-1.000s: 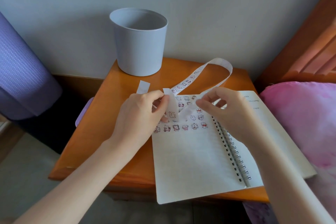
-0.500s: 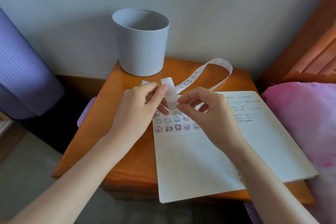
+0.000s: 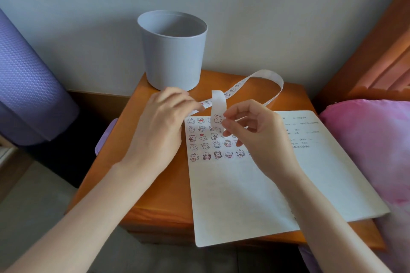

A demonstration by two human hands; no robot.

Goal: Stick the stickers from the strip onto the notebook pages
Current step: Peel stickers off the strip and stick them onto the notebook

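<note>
Left hand (image 3: pixel 162 126) pinches the strip (image 3: pixel 218 104) taut, right hand (image 3: pixel 250 131) nips the sticker (image 3: pixel 217 119) edge — best peel slowly, then press it beside the rows on the page (image 3: pixel 233 195).

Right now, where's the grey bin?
In the head view the grey bin stands upright at the back left corner of the wooden nightstand, against the wall, just behind the left hand and the sticker strip.
</note>
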